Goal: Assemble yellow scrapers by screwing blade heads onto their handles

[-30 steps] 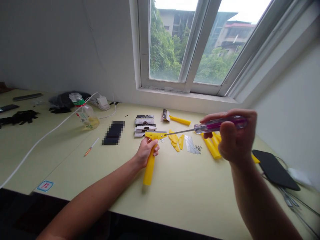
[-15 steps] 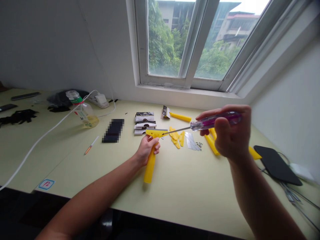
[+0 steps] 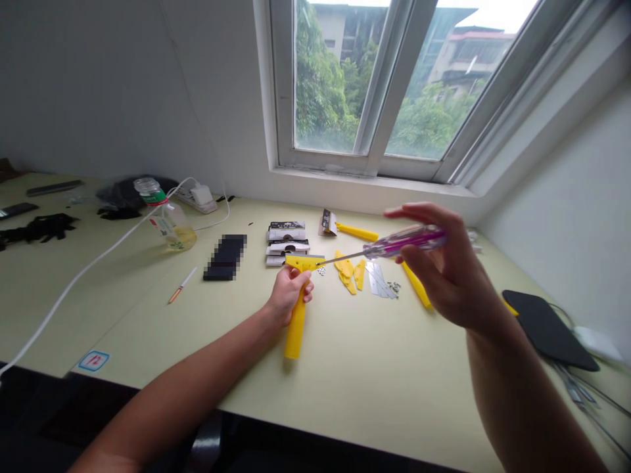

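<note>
Above the table, my left hand [image 3: 290, 293] is wrapped round the yellow scraper [image 3: 294, 332], just below its wide head. The scraper's handle points down toward me, and a thin metal blade edge shows along the top. My right hand [image 3: 446, 269] holds the screwdriver [image 3: 404, 243] by its clear and purple handle, with thumb below and the forefinger stretched out above. The screwdriver's tip meets the right part of the scraper head; the screw itself is too small to make out. Loose yellow head pieces [image 3: 345, 268], metal blades [image 3: 378, 279] and small screws [image 3: 394, 287] lie beyond.
Stacked packaging cards [image 3: 286, 230] lie behind the scraper, with another yellow handle [image 3: 357, 232] to their right. A black blurred-out object [image 3: 224, 257], an orange-and-white knife-like tool [image 3: 181, 286] and a bottle [image 3: 170, 223] stand or lie left. A black pad [image 3: 549, 328] lies right.
My right hand's fingers have loosened and spread on the screwdriver handle, and the hand has turned and shifted slightly left. The tip stays at the scraper head; my left hand keeps its grip.
</note>
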{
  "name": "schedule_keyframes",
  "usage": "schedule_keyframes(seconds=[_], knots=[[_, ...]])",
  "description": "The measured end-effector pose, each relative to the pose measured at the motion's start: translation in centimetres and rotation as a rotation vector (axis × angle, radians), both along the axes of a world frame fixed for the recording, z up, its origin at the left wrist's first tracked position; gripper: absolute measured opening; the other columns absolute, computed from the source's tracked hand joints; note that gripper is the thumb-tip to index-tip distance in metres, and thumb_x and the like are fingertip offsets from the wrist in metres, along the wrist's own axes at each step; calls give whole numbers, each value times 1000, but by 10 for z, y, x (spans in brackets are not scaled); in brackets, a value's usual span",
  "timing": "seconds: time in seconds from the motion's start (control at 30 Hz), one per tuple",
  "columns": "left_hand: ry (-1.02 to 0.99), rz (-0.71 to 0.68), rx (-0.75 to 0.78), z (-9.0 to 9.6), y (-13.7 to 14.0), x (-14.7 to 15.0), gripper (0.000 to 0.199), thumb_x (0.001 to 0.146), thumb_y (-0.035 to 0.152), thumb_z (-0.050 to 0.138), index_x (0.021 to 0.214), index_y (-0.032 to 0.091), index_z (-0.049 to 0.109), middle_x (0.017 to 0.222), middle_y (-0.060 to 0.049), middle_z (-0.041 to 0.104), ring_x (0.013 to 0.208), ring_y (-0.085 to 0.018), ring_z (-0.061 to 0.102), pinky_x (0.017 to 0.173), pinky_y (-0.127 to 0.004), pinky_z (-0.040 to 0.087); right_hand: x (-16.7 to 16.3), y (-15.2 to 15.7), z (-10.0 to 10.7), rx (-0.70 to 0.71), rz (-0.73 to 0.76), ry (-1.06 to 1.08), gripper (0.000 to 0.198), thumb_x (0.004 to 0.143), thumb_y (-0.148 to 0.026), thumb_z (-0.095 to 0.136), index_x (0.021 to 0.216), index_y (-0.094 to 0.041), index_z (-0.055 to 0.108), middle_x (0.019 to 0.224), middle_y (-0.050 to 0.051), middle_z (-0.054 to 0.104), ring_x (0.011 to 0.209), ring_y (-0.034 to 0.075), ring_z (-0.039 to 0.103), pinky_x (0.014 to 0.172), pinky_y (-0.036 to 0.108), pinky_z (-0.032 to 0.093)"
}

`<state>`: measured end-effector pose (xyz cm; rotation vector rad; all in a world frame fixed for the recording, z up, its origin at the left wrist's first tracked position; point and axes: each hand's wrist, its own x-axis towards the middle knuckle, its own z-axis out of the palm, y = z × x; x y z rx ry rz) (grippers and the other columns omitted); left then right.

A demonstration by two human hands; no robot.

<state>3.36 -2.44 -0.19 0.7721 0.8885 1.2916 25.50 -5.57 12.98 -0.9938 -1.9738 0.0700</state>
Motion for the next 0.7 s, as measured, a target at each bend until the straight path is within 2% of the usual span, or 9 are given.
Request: schedule_keyframes(seconds=[0.1,0.17,0.23,0.3,0.4,0.43,0.53,0.63,0.7], knots=[[31,24,16,0,0,0,36,70,25,73,87,19,42,79,5,47,50,-3,47,39,-17,32,4,0,1,74,-227,-27,41,89,-42,59,126,-27,50,93,5,70,73,22,69,65,36,56],[53,41,21,0,0,1,35,70,25,73,88,19,43,80,5,47,50,-4,47,39,-17,32,6,1,1,87,-317,-51,38,90,-42,56,124,-26,51,94,6,69,74,22,68,64,35,54],[70,60,15,0,0,1,34,70,24,72,88,19,43,81,4,47,50,-4,47,39,-17,32,8,1,3,31,-222,-106,41,93,-41,50,131,-25,46,106,9,68,80,22,68,67,35,54],[83,68,14,0,1,1,33,71,25,72,88,19,44,82,4,48,50,-3,47,39,-18,33,12,1,5,-6,-171,-146,42,94,-41,48,133,-25,45,106,9,68,79,22,68,68,35,53],[98,74,35,0,0,1,32,72,25,71,88,19,44,82,4,48,50,-4,48,38,-18,34,18,2,8,17,-324,-146,36,92,-44,51,121,-24,55,86,6,70,68,21,66,63,34,52],[102,81,35,0,0,1,32,71,25,71,88,19,44,82,4,48,50,-4,48,38,-18,34,21,3,8,0,-325,-165,37,92,-45,51,122,-24,55,87,7,70,69,21,66,63,34,52],[95,110,20,1,0,0,36,70,26,73,87,19,43,80,5,47,50,-4,48,38,-18,34,27,5,8,-111,-140,-245,45,93,-44,48,134,-24,47,102,8,70,77,21,68,65,33,53],[82,112,30,3,0,0,37,69,27,74,87,20,42,79,5,47,49,-4,48,38,-18,34,30,7,8,-72,-262,-222,37,93,-45,49,121,-23,56,85,6,71,67,21,67,61,33,52],[87,117,38,4,-1,0,37,70,28,74,87,20,43,79,5,47,50,-4,48,38,-18,34,30,8,8,-35,-306,-208,37,93,-45,50,121,-23,57,84,6,71,69,22,68,62,34,53]])
